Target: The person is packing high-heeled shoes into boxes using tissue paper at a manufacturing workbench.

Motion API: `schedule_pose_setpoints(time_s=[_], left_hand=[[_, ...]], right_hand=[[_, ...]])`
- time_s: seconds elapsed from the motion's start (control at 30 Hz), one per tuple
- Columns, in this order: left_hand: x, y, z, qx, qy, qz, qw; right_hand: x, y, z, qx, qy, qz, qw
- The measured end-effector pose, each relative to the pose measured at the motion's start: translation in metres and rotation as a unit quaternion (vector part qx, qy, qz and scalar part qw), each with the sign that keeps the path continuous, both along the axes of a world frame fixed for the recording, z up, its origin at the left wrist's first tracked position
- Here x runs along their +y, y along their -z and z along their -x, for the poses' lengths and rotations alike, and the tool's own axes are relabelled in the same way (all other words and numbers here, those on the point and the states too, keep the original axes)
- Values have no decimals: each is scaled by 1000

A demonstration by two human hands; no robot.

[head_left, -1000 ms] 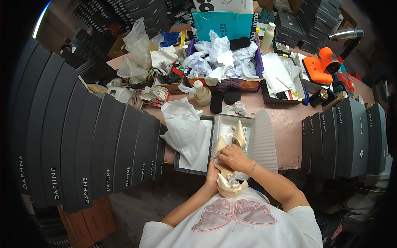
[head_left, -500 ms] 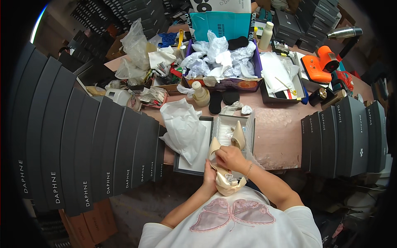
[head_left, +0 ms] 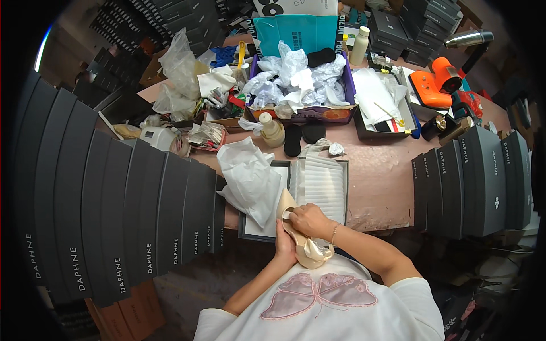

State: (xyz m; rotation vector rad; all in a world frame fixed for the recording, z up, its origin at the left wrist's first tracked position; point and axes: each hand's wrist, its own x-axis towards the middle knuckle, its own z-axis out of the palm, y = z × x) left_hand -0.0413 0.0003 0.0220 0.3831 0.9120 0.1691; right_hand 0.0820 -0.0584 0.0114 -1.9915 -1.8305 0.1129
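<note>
A beige pointed-toe shoe [head_left: 286, 200] is tilted before my chest, toe pointing away from me. My left hand [head_left: 284, 241] is closed round its left side. At the shoe's opening, my right hand [head_left: 309, 220] has its fingers curled inward; whatever they pinch is hidden. A bit of white shows inside the shoe beside those fingertips. Shiny beige material [head_left: 314, 252] gathers at the near end, close to my shirt. Just beyond my hands lies a shoebox [head_left: 346, 170] lined with ribbed white packing [head_left: 323, 184]. White tissue paper [head_left: 250, 173] spreads over the dark box part to its left.
Dark shoeboxes stand in rows at left [head_left: 108, 199] and right [head_left: 483, 182]. Behind are a purple box [head_left: 351, 85] of crumpled paper, a cream bottle [head_left: 272, 133], black pads [head_left: 293, 141], a paper-filled tray [head_left: 364, 128] and an orange device [head_left: 435, 91].
The second pointed beige toe, earlier over the box to the right of my right hand, no longer shows there. The held shoe has shifted slightly left, and my right hand has moved left with it.
</note>
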Motion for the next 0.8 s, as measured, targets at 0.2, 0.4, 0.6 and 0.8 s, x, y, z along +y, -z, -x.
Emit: schedule_pose_setpoints(time_s=[0.2,0.4,0.6,0.8], left_hand=[[42,21,16,-7,4,50,999],[34,-11,-12,-50,97,27,994],[42,0,-4,-61,40,16,997],[1,-27,-18,-24,-6,-90,996]], right_hand=[[-36,-70,-50,-25,192,-43,980],[-15,27,-59,-175,52,114,976],[0,-43,-17,396,135,-77,905],[39,-4,15,351,96,-13,931]])
